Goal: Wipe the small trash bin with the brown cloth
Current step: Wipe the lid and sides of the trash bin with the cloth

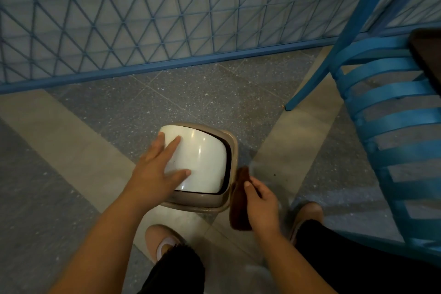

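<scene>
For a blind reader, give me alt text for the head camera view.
A person's left hand rests flat on a small trash bin's white lid while the right hand holds a brown cloth against its side. A blue chair stands nearby.

The trash bin [202, 164] stands on the floor [167, 93], fence [143, 19] behind it, chair [393, 126] to its right.

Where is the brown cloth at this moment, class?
In the head view, the brown cloth hangs low and right of centre, held by the right hand against the right side of the small trash bin.
</scene>
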Demonstrator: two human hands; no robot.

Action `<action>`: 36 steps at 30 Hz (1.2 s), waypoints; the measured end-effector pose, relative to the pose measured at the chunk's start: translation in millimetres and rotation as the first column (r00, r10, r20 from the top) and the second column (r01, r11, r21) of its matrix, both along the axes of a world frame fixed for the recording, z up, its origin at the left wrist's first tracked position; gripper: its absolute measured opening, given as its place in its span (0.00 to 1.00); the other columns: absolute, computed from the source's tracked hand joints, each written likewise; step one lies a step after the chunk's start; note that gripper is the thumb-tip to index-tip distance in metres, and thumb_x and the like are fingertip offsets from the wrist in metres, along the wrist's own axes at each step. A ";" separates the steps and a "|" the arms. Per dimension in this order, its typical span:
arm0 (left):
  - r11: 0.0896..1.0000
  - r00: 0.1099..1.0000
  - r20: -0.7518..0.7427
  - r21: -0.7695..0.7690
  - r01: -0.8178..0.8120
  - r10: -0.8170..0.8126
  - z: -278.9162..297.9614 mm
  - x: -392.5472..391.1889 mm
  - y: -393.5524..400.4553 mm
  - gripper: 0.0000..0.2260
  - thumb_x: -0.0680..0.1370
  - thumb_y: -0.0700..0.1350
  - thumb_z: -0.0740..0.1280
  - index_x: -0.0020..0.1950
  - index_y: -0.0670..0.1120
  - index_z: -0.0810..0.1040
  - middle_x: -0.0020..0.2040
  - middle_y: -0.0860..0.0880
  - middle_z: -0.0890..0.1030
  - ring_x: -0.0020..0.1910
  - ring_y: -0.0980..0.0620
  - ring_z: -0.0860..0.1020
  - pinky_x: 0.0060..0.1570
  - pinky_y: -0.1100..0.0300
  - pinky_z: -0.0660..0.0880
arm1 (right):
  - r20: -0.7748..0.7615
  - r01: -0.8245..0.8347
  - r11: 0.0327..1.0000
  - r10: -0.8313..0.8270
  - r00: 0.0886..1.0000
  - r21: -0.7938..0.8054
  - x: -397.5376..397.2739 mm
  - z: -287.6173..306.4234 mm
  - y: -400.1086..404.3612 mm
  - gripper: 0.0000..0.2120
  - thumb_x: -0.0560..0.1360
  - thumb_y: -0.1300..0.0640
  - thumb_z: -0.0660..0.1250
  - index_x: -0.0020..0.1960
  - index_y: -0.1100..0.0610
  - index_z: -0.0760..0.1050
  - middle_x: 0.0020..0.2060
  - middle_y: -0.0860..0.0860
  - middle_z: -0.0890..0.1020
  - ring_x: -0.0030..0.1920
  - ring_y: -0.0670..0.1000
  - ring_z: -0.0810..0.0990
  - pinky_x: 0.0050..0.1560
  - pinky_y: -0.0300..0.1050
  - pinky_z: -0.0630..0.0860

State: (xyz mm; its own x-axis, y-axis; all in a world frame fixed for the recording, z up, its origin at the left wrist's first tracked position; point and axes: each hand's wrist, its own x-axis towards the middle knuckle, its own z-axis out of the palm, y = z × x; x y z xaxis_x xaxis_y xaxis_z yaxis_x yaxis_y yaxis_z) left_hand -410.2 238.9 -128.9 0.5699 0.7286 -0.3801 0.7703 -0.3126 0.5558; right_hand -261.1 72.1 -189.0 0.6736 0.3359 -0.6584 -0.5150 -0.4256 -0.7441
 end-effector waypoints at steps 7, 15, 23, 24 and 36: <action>0.997 0.999 -0.017 -0.071 -0.035 0.033 -7.3 -0.6 -10.4 0.40 0.74 0.53 0.69 0.75 0.62 0.44 0.77 0.56 0.37 0.77 0.52 0.42 0.75 0.48 0.51 | 0.510 -0.639 0.638 0.755 0.411 -0.429 5.9 -6.1 4.7 0.14 0.79 0.56 0.58 0.63 0.53 0.75 0.53 0.52 0.75 0.53 0.51 0.74 0.56 0.40 0.70; 0.999 0.999 -0.033 -0.040 -0.036 0.035 -12.2 -0.2 -12.5 0.40 0.75 0.53 0.68 0.75 0.62 0.42 0.77 0.55 0.35 0.77 0.50 0.41 0.74 0.45 0.53 | 0.526 -0.696 0.574 0.787 0.324 -0.431 -27.7 19.0 11.2 0.14 0.77 0.57 0.57 0.58 0.53 0.78 0.53 0.53 0.75 0.54 0.53 0.74 0.55 0.43 0.70; 0.999 0.999 -0.032 -0.023 -0.030 0.029 -13.5 -0.7 -11.3 0.40 0.75 0.53 0.68 0.76 0.62 0.43 0.77 0.55 0.37 0.77 0.49 0.41 0.74 0.45 0.53 | 0.444 -0.698 0.484 0.858 0.258 -0.528 -7.9 4.7 9.7 0.15 0.76 0.59 0.59 0.61 0.51 0.75 0.56 0.53 0.73 0.59 0.54 0.70 0.57 0.44 0.69; 0.999 0.999 -0.031 -0.020 -0.037 0.036 -13.8 0.0 -12.2 0.40 0.75 0.53 0.68 0.76 0.62 0.43 0.78 0.54 0.37 0.77 0.48 0.41 0.74 0.45 0.53 | 0.464 -0.705 0.510 0.839 0.283 -0.493 -13.9 7.6 14.4 0.15 0.75 0.59 0.59 0.60 0.50 0.76 0.56 0.53 0.73 0.58 0.53 0.71 0.58 0.44 0.69; 0.988 0.988 -0.030 -0.026 -0.155 0.154 -13.9 12.4 -18.2 0.39 0.76 0.54 0.67 0.76 0.61 0.43 0.78 0.54 0.37 0.77 0.47 0.42 0.75 0.46 0.51 | 0.575 -0.476 0.850 0.511 0.638 -0.228 -4.5 -18.6 -1.6 0.13 0.77 0.59 0.64 0.59 0.51 0.78 0.49 0.49 0.73 0.49 0.48 0.74 0.57 0.39 0.71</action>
State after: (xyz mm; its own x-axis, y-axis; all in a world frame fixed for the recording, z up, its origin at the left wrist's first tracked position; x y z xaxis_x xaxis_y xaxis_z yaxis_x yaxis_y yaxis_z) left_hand -397.8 220.7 -142.9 0.4402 0.7959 -0.4157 0.8233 -0.1730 0.5407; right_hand -265.6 70.5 -207.6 0.6687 0.7144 -0.2060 0.3242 -0.5295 -0.7839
